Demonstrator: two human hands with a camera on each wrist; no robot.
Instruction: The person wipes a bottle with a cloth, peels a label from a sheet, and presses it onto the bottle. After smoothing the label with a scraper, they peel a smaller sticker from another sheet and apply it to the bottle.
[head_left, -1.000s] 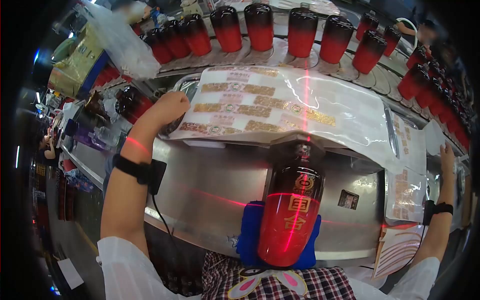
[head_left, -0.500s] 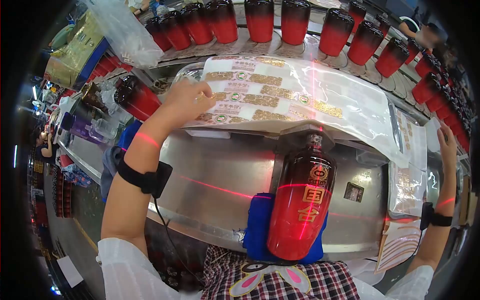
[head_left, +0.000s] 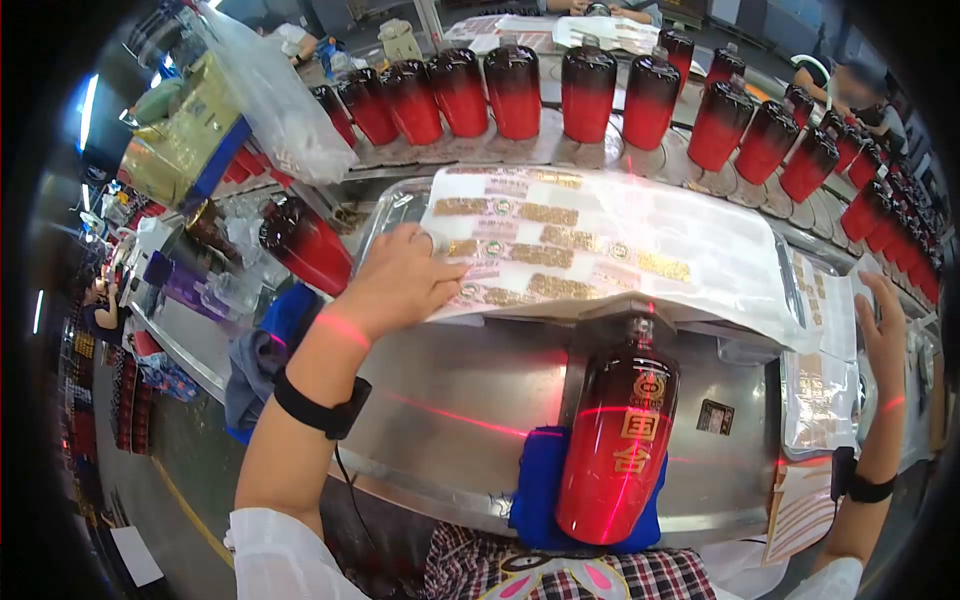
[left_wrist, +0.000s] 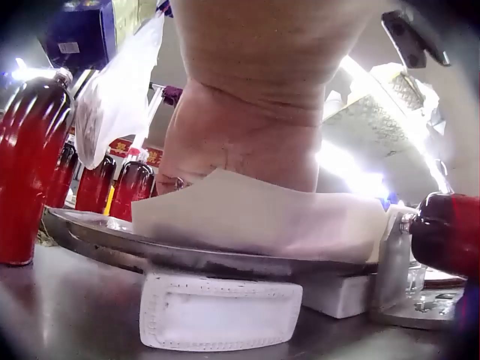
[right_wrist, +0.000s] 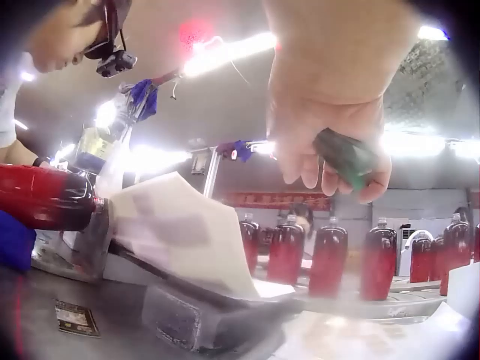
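My left hand [head_left: 400,280] rests on the left part of a label sheet [head_left: 700,235] with gold and green prints, fingers loosely extended; in the left wrist view the sheet's curled edge [left_wrist: 262,217] hides its fingertips. At the far right my right hand [head_left: 883,325] is raised beside a smaller label sheet [head_left: 820,380]. Its lower fingers curl round a dark green object [right_wrist: 346,159] in the right wrist view. Between the arms, a red and black bottle [head_left: 615,450] with gold characters lies tilted on a blue cloth [head_left: 540,490], its neck at a metal holder.
Red and black bottles [head_left: 590,95] line the conveyor behind the sheet. Another bottle [head_left: 305,245] leans at the left, near a hanging plastic bag [head_left: 285,120]. A small dark card [head_left: 715,417] lies on the metal table [head_left: 470,390]. Other people are in the background.
My left hand has moved from the tray's left edge onto the label sheet, its fingers less curled. My right hand remains at the far right. The head view has shifted.
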